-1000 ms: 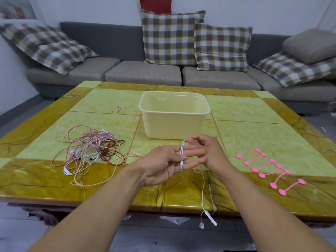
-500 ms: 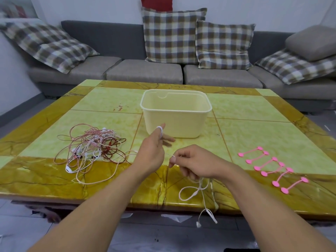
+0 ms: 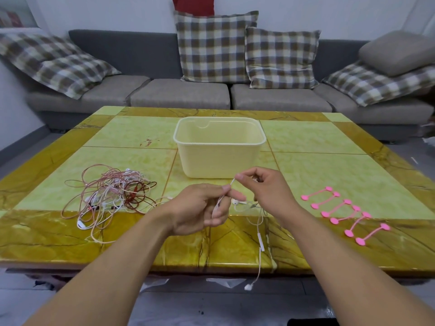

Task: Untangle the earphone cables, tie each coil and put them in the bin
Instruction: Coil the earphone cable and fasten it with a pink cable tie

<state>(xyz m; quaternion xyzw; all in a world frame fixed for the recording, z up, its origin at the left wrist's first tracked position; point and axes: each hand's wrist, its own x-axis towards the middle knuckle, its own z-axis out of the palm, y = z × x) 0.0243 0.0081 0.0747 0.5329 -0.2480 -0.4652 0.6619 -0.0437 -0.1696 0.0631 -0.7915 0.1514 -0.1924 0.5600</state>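
Note:
A white earphone cable runs between both hands and hangs over the table's front edge, its plug dangling below. My left hand pinches the cable between thumb and fingers, with the other fingers curled under it. My right hand pinches the same cable a little higher, thumb against forefinger. A tangled pile of pink, white and dark red earphone cables lies on the table to the left. The cream plastic bin stands just behind my hands. Several pink cable ties lie in a row to the right.
The yellow-green marble table fills the view, its front edge close to me. A grey sofa with checked cushions stands behind it. Bare floor shows below the table edge.
My hands came apart and met again in front of the bin. The left hand now pinches the cable instead of having it looped on a finger, and the right hand has risen.

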